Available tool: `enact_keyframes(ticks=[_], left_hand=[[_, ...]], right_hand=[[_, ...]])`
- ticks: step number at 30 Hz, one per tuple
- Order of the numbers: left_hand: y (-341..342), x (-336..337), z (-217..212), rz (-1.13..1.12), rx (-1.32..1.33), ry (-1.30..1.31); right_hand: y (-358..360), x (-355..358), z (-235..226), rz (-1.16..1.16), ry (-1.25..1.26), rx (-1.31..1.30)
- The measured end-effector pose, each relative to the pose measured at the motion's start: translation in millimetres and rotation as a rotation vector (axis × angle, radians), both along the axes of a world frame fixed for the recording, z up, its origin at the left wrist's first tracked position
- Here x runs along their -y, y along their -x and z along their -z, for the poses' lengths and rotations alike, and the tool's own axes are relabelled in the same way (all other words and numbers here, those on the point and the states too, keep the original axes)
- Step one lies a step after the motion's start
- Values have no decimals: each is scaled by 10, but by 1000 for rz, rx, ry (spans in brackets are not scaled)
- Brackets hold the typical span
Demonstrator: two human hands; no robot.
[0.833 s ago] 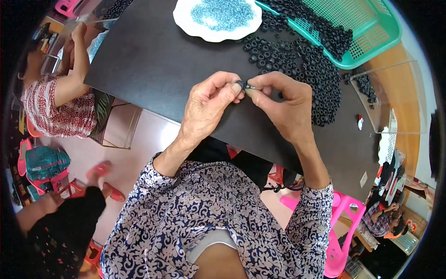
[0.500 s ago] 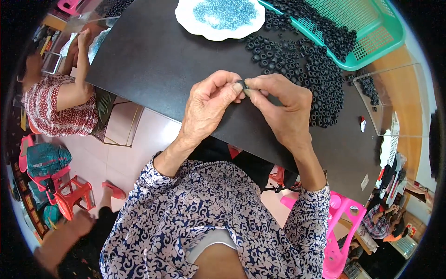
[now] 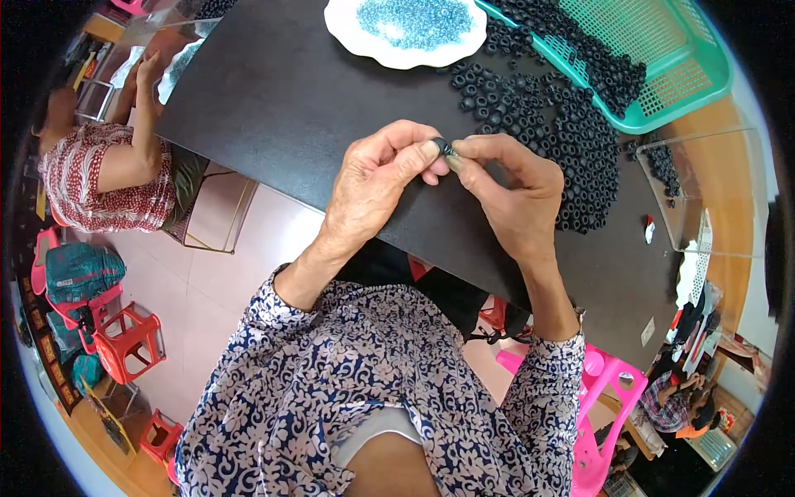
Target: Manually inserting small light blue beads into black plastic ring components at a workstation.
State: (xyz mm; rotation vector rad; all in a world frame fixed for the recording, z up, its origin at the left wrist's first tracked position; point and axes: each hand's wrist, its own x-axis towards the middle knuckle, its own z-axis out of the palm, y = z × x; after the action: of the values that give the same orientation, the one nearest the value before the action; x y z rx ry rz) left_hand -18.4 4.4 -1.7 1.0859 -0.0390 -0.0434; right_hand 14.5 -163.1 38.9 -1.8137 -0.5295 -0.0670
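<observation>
A small black piece (image 3: 443, 147) is where the two hands meet, above the table (image 3: 265, 99). The left grip (image 3: 373, 178) holds it between thumb and forefinger, the other fingers curled underneath. The right grip (image 3: 522, 186) is narrow, thumb and forefinger pinched at the piece's right end; whether they also hold some finer bit is too small to tell.

Just beyond the right grip, and partly behind it, lies a broad spread of black ring-shaped pieces (image 3: 580, 157), many with their holes facing up. Ahead of both grips is a white scalloped plate (image 3: 406, 59) bearing clear bluish beads (image 3: 414, 25). Farther ahead and to the right of the grips, a green mesh basket (image 3: 719, 87) carries more black pieces. A clear box (image 3: 720, 199) stands well to the right of the right grip, black pieces at its left side. Well to the left of the left grip is another person (image 3: 108, 178) in a red-and-white patterned top. A pink chair (image 3: 592, 447) stands nearer the wearer than the right grip.
</observation>
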Motion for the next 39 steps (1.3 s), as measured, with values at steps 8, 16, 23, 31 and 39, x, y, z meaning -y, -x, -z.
enact_keyframes(ticks=[8,16,23,31,39], left_hand=[[4,-24,-41,52,-13,-85],[-36,-3,-28,223,-82,256],[9,32,-37,106,-111,54],[0,35,-55,154,-76,18],[1,49,-16,139,-55,-37]], right_hand=[[-35,75,49,-27,12,-32],[-70,140,-30,-153,-205,-345],[-57,196,44,-121,-85,-301],[-875,999,-281,266,634,203],[-1164,887,-49,30,818,421]])
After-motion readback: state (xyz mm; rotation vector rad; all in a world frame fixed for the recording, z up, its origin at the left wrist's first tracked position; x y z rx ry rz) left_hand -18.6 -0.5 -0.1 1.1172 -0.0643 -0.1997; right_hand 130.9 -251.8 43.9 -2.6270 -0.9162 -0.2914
